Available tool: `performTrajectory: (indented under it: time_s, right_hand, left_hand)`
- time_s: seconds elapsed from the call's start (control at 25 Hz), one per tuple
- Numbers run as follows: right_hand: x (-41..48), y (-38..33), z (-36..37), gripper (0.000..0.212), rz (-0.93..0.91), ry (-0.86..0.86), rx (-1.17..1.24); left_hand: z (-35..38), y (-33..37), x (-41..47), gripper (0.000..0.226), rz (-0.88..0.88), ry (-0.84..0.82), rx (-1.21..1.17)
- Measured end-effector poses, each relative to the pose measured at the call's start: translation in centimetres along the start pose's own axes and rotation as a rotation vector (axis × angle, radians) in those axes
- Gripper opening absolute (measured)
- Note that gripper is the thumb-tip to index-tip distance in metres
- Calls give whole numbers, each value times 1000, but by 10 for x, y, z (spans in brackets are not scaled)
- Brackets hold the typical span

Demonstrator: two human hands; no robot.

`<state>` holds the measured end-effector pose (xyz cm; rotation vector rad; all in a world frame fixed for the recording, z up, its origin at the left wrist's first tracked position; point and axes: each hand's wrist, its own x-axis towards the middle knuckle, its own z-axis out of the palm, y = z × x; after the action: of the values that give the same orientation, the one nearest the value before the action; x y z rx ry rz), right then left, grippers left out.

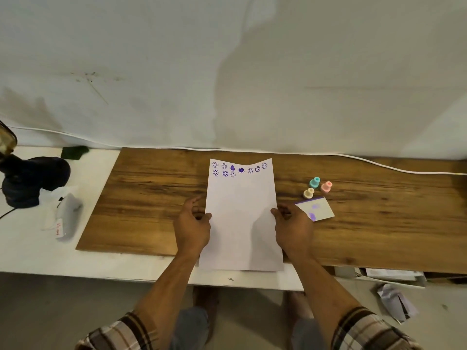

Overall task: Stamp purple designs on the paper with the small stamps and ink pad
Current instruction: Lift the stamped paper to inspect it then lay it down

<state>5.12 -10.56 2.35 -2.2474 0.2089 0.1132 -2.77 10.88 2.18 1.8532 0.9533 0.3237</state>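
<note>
The left hand [192, 224] and right hand [294, 223] each pinch a side edge of the paper [240, 218] at frame centre, its far end buckling over the worktop [151, 198]. Thin and floppy, it probably handles best by both edges, flat. Right of it sit three light stamps [317, 187] and the ink pad [318, 209].

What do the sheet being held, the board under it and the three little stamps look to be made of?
Sheet: thin white paper, matte; its far edge bends.
Board: wood or wood-look laminate, brown grain streaks, low sheen.
Three stamps: probably plastic, smooth pastel bodies in teal, pink and cream.
</note>
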Motion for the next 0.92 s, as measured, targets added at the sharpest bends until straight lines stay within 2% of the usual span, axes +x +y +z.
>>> performTrajectory:
  time_s: [0.12,0.24,0.4,0.6,0.92]
  right_hand:
    - [-2,3,5,20,-37,-26,-97]
    - [-3,8,7,32,-128,-63,-193]
    - [-6,13,11,39,-240,-76,-399]
    - [-10,14,13,48,-289,-139,-599]
    - [-9,17,13,46,-334,-151,-608]
  left_hand:
    - [3,-6,-5,39,133,-39,181]
    - [5,-11,-6,28,186,-60,301]
    - [4,-16,-8,29,265,-72,417]
    - [5,-19,-7,30,280,-68,464]
    - [7,-22,-8,31,294,-60,508]
